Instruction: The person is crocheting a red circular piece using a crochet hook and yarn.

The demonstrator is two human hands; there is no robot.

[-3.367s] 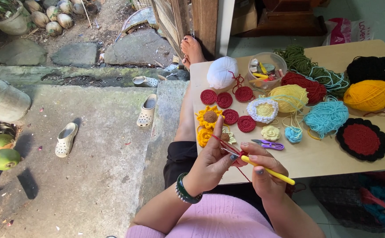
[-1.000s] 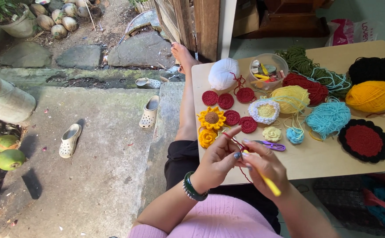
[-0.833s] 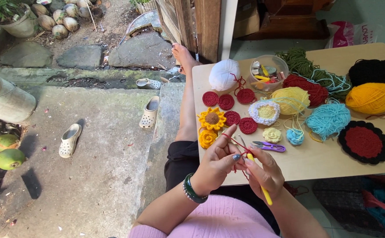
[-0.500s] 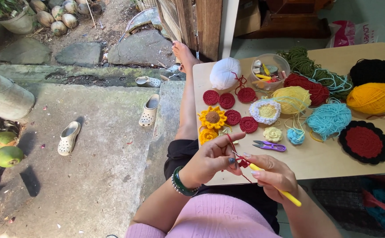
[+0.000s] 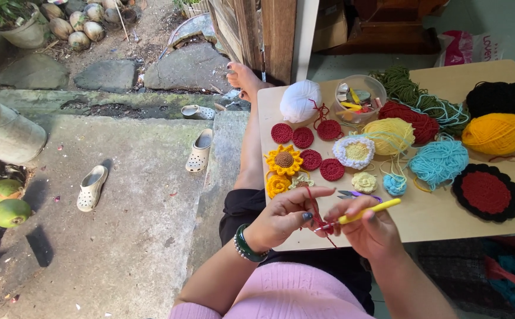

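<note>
The right hand [image 5: 368,231] was clamped around a yellow crochet hook [image 5: 368,211], while the left hand [image 5: 284,216] pinched a strand of red yarn [image 5: 313,204] just beside the hook's tip, both hands over the near edge of the bench [image 5: 440,215]. Just beyond them lay small scissors [image 5: 352,194], yellow crocheted flowers [image 5: 283,160] and red crocheted discs [image 5: 311,159]; farther back sat a white yarn ball [image 5: 300,101] and a clear bowl [image 5: 360,98], and an orange yarn ball [image 5: 497,134] lay near the right edge.

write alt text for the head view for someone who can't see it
Two bare hands crochet red yarn: the right hand holds a yellow-handled hook, the left hand pinches the strand, above a wooden table of yarn balls and crocheted flowers.
</note>
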